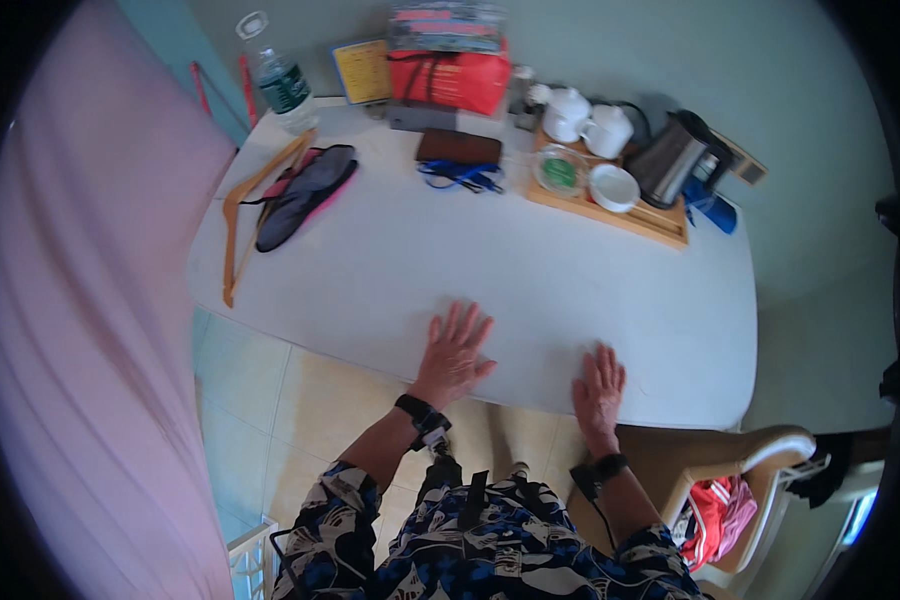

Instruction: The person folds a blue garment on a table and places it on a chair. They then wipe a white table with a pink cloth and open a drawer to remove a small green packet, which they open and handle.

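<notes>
My left hand (454, 361) lies palm down at the near edge of a white table (390, 277), fingers spread, holding nothing. To its right, my right hand (600, 388) is also at the edge, its fingers stretched out and nothing in them. Each wrist wears a black strap with a small device. Beyond my hands, a brown case (459, 147) that looks like leather sits beside a bundled blue cord (461, 175). At the left is a wooden clothes hanger (230, 232), partly under a grey and pink padded fabric item (307, 196).
Along the back stand a large water bottle (285, 86), a yellow card (364, 71) and a red bag (450, 79). A wooden tray (607, 214) carries white lidded cups (607, 131), a bowl (613, 187) and an electric kettle (671, 157). A pink curtain (97, 300) hangs left; a brown chair (645, 465) stands right.
</notes>
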`<state>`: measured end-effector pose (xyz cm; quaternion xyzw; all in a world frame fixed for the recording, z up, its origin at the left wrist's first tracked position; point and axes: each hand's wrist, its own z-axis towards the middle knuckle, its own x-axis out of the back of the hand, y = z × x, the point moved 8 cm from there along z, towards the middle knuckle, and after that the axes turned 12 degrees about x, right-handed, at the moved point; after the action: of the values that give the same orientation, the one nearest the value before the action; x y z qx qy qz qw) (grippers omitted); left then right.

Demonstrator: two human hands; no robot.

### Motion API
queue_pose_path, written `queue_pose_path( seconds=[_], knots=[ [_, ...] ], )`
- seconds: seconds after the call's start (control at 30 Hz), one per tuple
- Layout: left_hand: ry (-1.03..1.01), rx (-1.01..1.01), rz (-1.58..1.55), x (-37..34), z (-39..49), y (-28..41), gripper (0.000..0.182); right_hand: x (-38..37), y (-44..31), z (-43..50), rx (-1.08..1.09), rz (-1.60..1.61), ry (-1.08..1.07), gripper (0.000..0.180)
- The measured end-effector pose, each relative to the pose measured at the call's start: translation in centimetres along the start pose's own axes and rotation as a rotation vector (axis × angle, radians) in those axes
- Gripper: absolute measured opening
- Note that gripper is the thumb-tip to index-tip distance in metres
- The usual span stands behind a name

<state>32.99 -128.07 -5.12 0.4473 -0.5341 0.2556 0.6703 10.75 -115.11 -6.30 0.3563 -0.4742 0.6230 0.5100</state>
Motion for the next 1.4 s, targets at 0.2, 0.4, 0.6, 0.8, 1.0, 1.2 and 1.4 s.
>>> queue_pose_path(
  seconds=[0.2, 0.4, 0.6, 0.8, 1.0, 1.2, 1.4],
  knots=[
    [0.011, 0.222, -0.004, 2.2, 5.2, -8.2, 0.063, 0.1, -1.0, 0.2, -0.015, -0.044, -0.087, 0.048],
    [0.199, 0.553, 0.177, 7.3, 10.1, -18.8, 0.065, 0.5, -1.1, 0.3, 0.035, -0.047, -0.095, 0.046],
    [0.273, 0.792, 0.094, 9.6, 12.8, -27.6, 0.07, 0.7, -1.1, 0.2, 0.019, -0.017, -0.132, 0.046],
    [0.362, 0.753, 0.282, 11.2, 14.5, -30.8, 0.024, 0.3, -0.8, -0.3, -0.004, 0.005, -0.161, 0.046],
    [0.425, 0.492, 0.057, 9.2, 12.2, -26.0, 0.008, 0.9, -0.7, 2.6, 0.046, 0.053, -0.104, 0.039],
    [0.055, 0.366, -0.32, 9.2, 6.4, -18.5, 0.018, 0.5, -3.9, 12.6, 0.001, 0.475, 0.053, 0.022],
    [0.078, 0.377, -0.545, 11.8, 5.0, -19.4, 0.01, -2.2, -16.7, 21.8, 0.276, 0.671, 0.017, 0.026]
  ],
)
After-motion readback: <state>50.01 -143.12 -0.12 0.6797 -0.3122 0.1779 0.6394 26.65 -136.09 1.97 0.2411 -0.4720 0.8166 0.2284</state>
